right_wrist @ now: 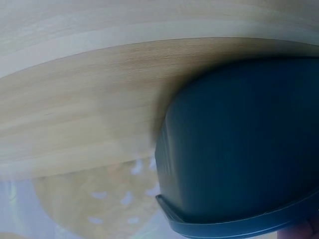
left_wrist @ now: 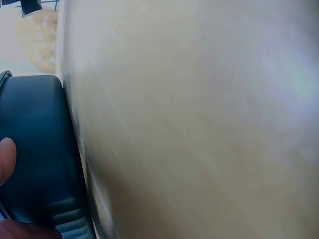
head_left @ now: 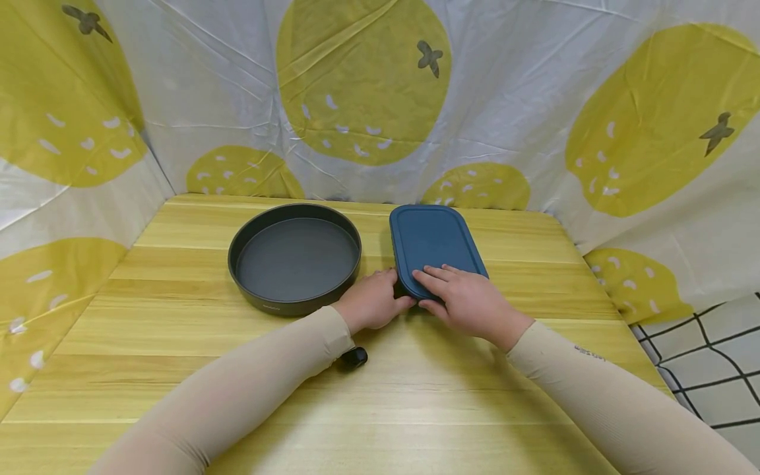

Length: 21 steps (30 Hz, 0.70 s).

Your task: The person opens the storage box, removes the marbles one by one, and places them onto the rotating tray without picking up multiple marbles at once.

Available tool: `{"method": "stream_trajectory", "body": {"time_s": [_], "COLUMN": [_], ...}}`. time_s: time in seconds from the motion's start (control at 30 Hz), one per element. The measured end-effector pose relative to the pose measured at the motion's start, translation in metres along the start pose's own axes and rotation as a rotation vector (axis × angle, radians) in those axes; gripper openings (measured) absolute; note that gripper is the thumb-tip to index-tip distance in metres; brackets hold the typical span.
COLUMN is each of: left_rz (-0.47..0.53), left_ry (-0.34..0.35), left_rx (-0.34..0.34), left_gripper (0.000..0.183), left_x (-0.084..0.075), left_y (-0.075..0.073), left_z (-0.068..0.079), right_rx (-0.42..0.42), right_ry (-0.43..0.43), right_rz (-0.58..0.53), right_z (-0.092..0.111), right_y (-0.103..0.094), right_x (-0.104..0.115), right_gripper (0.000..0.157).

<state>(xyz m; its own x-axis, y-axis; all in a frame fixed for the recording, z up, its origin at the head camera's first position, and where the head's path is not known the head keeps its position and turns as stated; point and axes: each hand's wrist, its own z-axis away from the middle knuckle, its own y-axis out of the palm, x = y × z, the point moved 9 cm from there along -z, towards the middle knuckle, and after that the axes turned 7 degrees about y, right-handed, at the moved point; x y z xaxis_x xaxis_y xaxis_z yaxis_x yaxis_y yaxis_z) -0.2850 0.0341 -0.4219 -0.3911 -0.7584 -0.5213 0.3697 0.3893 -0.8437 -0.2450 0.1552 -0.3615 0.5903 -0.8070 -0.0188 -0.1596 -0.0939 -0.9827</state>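
"What is the left hand (head_left: 373,300) doing?"

"It's gripping the blue container (right_wrist: 239,139) at the near left corner, with its thumb lying along the front."

"And the right hand (head_left: 475,302)?"

"Its fingers are stretching out over the near end of the lid (head_left: 436,231), while the thumb is resting at the front edge. How hard it's pressing, I can't tell."

"Where is the container sitting?"

"On the wooden table (head_left: 148,343), toward the far side, with the lid facing up and covering the top."

"Anything beside it?"

"A round dark pan (head_left: 297,257) is standing to its left, a gap separating the two. The pan's near right side is showing just beside the left wrist."

"What's poking out below the left sleeve (head_left: 249,389)?"

"A black knob-like end (head_left: 354,357). The forearm is hiding whatever it's joining."

"And further out?"

"White cloth (head_left: 225,86) with yellow shapes is hanging behind the table; black-lined cloth (head_left: 712,356) is showing at the lower right."
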Motion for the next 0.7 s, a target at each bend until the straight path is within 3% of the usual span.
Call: {"method": "stream_trajectory", "body": {"time_s": [0.27, 0.7], "left_rz": [-0.015, -0.009], "left_ry": [0.006, -0.002], "left_rx": [-0.003, 0.017], "left_gripper": [0.078, 0.083], "left_x": [0.000, -0.001], "left_y": [-0.001, -0.001], "left_z": [0.001, 0.002], "right_rx": [-0.008, -0.116], "right_ry": [0.005, -0.044], "right_rz": [-0.015, -0.012], "right_z": [0.000, 0.001], "right_y": [-0.002, -0.014], "right_x": [-0.001, 0.003], "right_gripper": [0.057, 0.053]}}
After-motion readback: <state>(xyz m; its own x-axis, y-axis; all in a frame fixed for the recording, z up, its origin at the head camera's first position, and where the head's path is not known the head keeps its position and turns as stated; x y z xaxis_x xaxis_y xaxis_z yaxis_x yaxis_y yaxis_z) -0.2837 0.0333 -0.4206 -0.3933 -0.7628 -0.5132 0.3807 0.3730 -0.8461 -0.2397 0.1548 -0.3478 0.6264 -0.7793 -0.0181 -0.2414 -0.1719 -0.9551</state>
